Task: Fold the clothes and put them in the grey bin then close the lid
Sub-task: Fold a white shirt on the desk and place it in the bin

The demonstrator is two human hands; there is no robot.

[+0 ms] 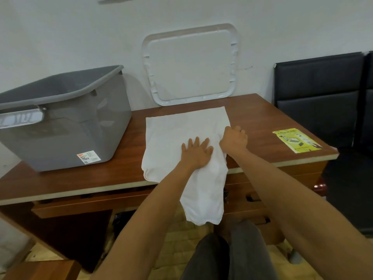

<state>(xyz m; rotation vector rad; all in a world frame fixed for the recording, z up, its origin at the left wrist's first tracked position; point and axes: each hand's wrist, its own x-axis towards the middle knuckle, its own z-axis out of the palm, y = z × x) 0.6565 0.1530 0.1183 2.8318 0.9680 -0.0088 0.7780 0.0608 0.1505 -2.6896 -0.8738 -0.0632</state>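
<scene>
The white garment (181, 126) lies on the wooden desk (258, 118), a little right of its middle. Its long axis runs from the wall side straight toward the person. The far end is a flat, squared-off edge pointing at the wall. The near end narrows, spills over the desk's front edge and hangs down toward the person's legs. What kind of garment it is cannot be told from its folded shape.

The left hand (196, 152) lies flat on the cloth near the front edge, fingers spread wide and pointing away from the person, pressing the fabric down. The right hand (234, 138) is just beside it at the garment's right edge, with its fingers curled round a bunch of the fabric there.

To the left on the same desk, apart from the garment, stands the grey bin (66, 126), open on top, with 1 label low on its near wall. The white lid (191, 65) leans upright against the wall behind the garment, its lower edge on the desk. A yellow leaflet (295, 140) lies near the desk's right front corner. A black padded seat (319, 93) stands past the desk's right end.
</scene>
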